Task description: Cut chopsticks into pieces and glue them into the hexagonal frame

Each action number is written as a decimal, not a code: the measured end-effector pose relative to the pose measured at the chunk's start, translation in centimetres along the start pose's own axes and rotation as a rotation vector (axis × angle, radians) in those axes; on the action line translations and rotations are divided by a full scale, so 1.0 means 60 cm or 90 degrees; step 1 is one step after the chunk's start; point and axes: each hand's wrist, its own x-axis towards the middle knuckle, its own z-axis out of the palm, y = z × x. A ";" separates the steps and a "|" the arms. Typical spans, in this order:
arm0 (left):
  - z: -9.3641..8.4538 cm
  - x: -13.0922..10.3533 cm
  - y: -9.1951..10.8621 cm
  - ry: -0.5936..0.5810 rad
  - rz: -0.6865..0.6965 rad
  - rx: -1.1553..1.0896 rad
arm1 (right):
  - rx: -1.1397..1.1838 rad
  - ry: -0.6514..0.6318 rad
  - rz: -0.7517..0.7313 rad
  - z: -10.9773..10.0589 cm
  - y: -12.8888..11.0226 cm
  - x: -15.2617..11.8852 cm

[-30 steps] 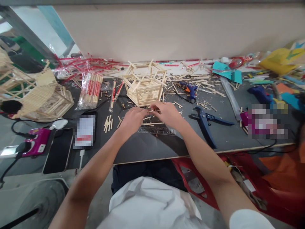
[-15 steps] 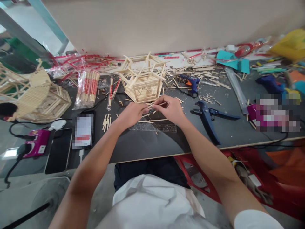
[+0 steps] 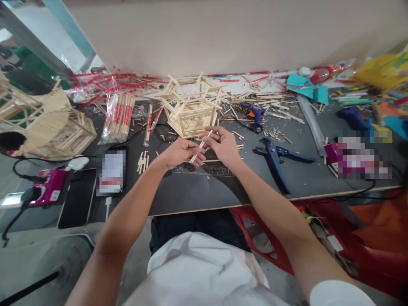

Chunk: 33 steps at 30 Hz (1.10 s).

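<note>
A couple of short wooden sticks point(image 3: 194, 159) are held aslant between my two hands over the table. My left hand point(image 3: 180, 154) has its fingers closed round their lower part. The thumb and fingers of my right hand point(image 3: 225, 145) pinch them higher up. Just beyond my hands stands a many-sided open frame point(image 3: 196, 119) built of such sticks. Below my fingers a clear plastic ruler point(image 3: 204, 169) lies flat, with a loose stick behind it. More cut sticks point(image 3: 143, 163) lie left of my left wrist.
A blue cutter point(image 3: 276, 165) and a blue glue gun point(image 3: 257, 114) lie to the right. On the left are packed chopsticks point(image 3: 117, 114), two phones point(image 3: 78, 197), a purple power strip point(image 3: 47, 187) and another stick model point(image 3: 76, 131). Scraps litter the back.
Both hands have lifted slightly and the sticks between them have turned from nearly level to steeply slanted. My left fingers have spread a little. The view has shifted slightly.
</note>
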 end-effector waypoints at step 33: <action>0.020 -0.008 -0.005 0.038 0.006 -0.016 | -0.023 -0.037 0.011 0.001 -0.011 -0.006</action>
